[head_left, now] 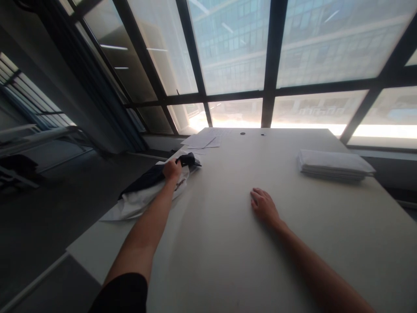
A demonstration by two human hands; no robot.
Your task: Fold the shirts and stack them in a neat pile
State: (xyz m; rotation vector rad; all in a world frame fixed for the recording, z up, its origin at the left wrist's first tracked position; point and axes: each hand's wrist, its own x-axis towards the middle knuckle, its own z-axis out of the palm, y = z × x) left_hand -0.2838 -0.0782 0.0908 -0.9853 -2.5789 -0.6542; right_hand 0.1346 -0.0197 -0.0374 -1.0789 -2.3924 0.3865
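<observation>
My left hand reaches to the left edge of the table and is closed on a dark garment, whose bunched end sticks out past my fingers. More dark cloth trails to the left, over a white garment that lies partly over the table's edge. What kind of garments these are I cannot make out. My right hand rests palm down on the bare white tabletop, fingers stretched out and holding nothing.
Some sheets of paper lie at the far left of the table. At the right sits a stack of folded white packets or cloths. Two small round dark spots mark the far edge, below large windows. Another table stands at the left.
</observation>
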